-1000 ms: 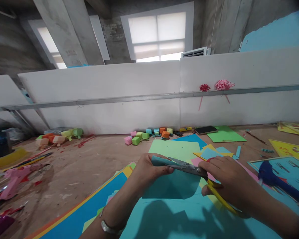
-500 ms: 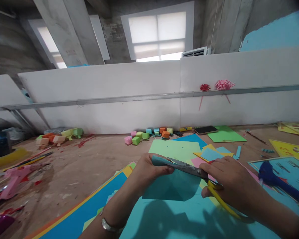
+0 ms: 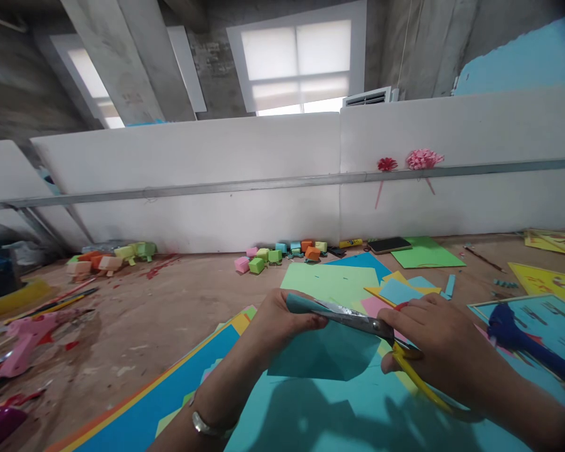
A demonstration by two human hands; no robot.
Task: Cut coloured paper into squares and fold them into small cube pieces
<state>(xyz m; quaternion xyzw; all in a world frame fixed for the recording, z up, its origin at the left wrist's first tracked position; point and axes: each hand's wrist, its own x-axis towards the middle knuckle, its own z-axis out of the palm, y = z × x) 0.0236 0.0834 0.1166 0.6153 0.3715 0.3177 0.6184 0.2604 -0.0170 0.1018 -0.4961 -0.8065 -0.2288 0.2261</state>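
Note:
My left hand (image 3: 282, 321) pinches a teal sheet of paper (image 3: 324, 351) near its upper left edge, thumb in front. In my right hand (image 3: 433, 333) are scissors (image 3: 365, 322) with yellow and red handles, fingers wrapped round them. Their blades point left along the top edge of the teal sheet, the tips close to my left thumb, and look nearly closed. The sheet is held above a larger light-blue sheet (image 3: 282, 420), which carries the shadow of my hands.
Small paper cubes (image 3: 257, 265) and a dark phone-like slab (image 3: 390, 245) lie at the back. Left are a pink glue gun (image 3: 31, 336) and a yellow tape roll (image 3: 14, 301); right, a blue glue gun (image 3: 522, 342). Coloured sheets (image 3: 169, 395) lie beneath my left forearm.
The scissor blades look slightly more closed along the teal paper's edge. Both hands stay in nearly the same place.

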